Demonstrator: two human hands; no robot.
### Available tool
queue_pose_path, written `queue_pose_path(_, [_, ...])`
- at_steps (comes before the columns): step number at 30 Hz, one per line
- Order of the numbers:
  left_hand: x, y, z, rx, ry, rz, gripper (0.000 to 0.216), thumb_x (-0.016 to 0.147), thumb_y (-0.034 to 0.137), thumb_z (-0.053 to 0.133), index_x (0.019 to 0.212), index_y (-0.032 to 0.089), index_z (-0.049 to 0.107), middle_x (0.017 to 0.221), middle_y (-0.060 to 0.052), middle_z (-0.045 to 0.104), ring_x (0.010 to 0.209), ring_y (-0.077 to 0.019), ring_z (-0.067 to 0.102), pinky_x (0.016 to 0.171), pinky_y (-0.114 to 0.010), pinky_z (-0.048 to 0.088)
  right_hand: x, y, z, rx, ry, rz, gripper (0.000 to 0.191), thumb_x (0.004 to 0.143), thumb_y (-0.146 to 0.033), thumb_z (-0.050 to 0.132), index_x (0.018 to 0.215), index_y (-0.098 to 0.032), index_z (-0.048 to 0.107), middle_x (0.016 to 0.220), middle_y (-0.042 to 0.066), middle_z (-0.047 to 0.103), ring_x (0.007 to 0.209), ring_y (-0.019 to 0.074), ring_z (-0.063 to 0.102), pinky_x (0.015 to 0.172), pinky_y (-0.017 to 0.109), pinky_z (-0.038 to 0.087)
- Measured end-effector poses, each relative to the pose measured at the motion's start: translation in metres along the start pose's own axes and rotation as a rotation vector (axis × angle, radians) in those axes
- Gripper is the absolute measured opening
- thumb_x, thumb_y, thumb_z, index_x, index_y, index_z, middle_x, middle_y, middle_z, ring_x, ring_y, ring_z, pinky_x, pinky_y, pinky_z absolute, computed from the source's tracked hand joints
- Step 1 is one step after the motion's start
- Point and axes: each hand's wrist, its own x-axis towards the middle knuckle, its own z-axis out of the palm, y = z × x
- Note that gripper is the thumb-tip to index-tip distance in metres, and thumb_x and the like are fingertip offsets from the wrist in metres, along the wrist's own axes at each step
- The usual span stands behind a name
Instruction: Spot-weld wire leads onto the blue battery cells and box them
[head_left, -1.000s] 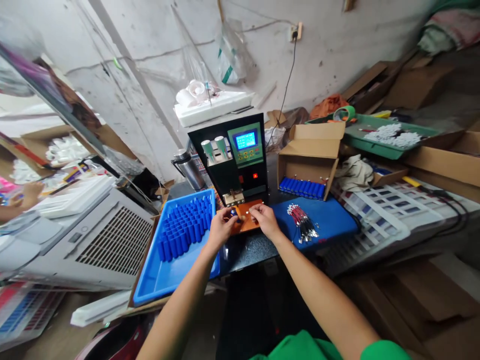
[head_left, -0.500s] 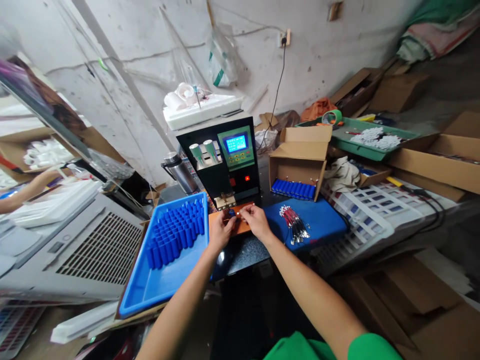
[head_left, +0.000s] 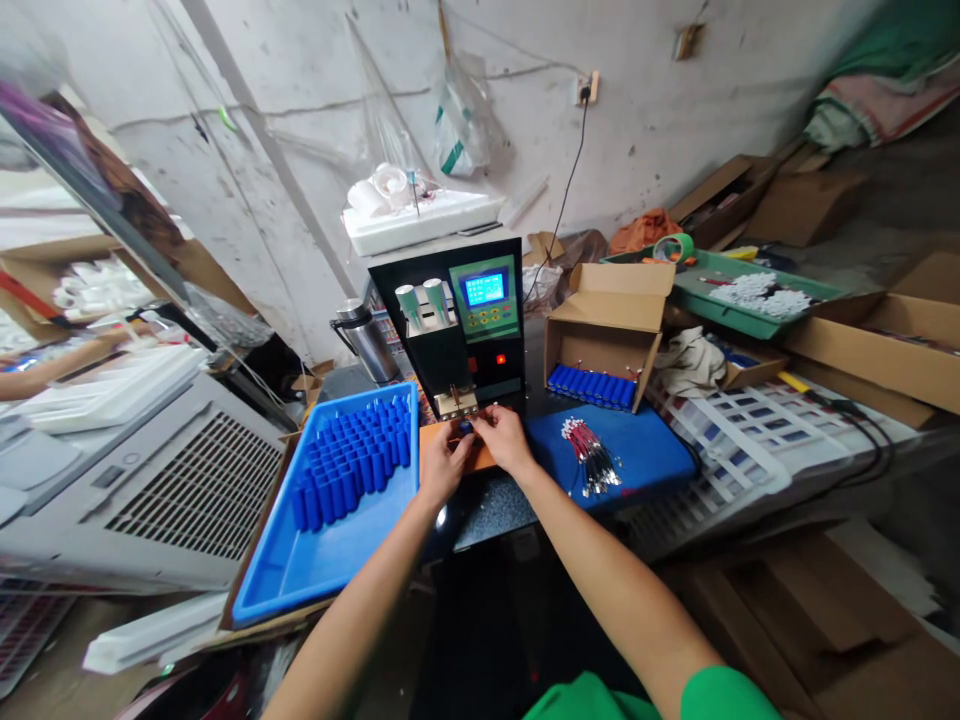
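Under the electrodes of a black spot welder (head_left: 484,362), my left hand (head_left: 442,462) is closed around a blue battery cell (head_left: 466,428), mostly hidden by the fingers. Close beside it, my right hand (head_left: 504,440) pinches a thin wire lead, of which only a small white tip shows. Both hands rest at the orange work plate (head_left: 433,436) in front of the machine. To their left, a blue tray (head_left: 319,572) holds many upright blue cells (head_left: 352,460). Red and black wire leads (head_left: 591,455) with white connectors lie bunched on a blue mat (head_left: 652,452) to the right.
An open cardboard box (head_left: 611,335) with a row of blue cells (head_left: 594,386) stands behind the mat. A steel thermos (head_left: 367,342) is left of the welder. White plastic crates (head_left: 739,450) and a green tray (head_left: 709,300) sit at right. Another person's arm (head_left: 34,383) shows at far left.
My right hand has shifted slightly left and closer to the welder's electrodes and my left hand. The left hand keeps its grip on the cell. The camera view has tilted a little.
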Motion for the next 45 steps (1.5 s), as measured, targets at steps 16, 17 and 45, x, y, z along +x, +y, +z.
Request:
queue_pose_path(16, [0.0003,0.0013,-0.0001,-0.016,0.017,0.005,0.035,0.084,0.035,0.058,0.114,0.016,0.06,0.102,-0.008,0.07,0.091,-0.0206,0.066,0.085,-0.035,0.054,0.0005,0.0007,0.0026,-0.042,0.004,-0.018,0.015,0.081,-0.033,0.062,0.078,-0.02,0.067,0.078,0.004,0.071,0.074,0.021,0.067,0.069,0.029,0.05])
queue_pose_path(17, [0.0003,0.0017,0.0,-0.019,0.015,0.005,0.035,0.084,0.035,0.058,0.114,0.016,0.06,0.104,-0.008,0.07,0.091,-0.0205,0.066,0.085,-0.036,0.054,0.0004,0.0006,0.0028,-0.034,0.003,-0.019,0.015,0.081,-0.033,0.062,0.078,-0.02,0.067,0.079,0.004,0.071,0.075,0.021,0.067,0.07,0.029,0.05])
queue_pose_path(45, [0.0012,-0.0042,0.0007,-0.019,0.011,-0.023,0.036,0.084,0.037,0.059,0.113,0.016,0.06,0.101,-0.007,0.07,0.091,-0.0205,0.066,0.083,-0.034,0.054,-0.0008,0.0044,-0.0001,-0.043,-0.015,-0.003,0.016,0.082,-0.036,0.064,0.082,-0.021,0.068,0.083,0.005,0.072,0.079,0.0223,0.067,0.073,0.032,0.051])
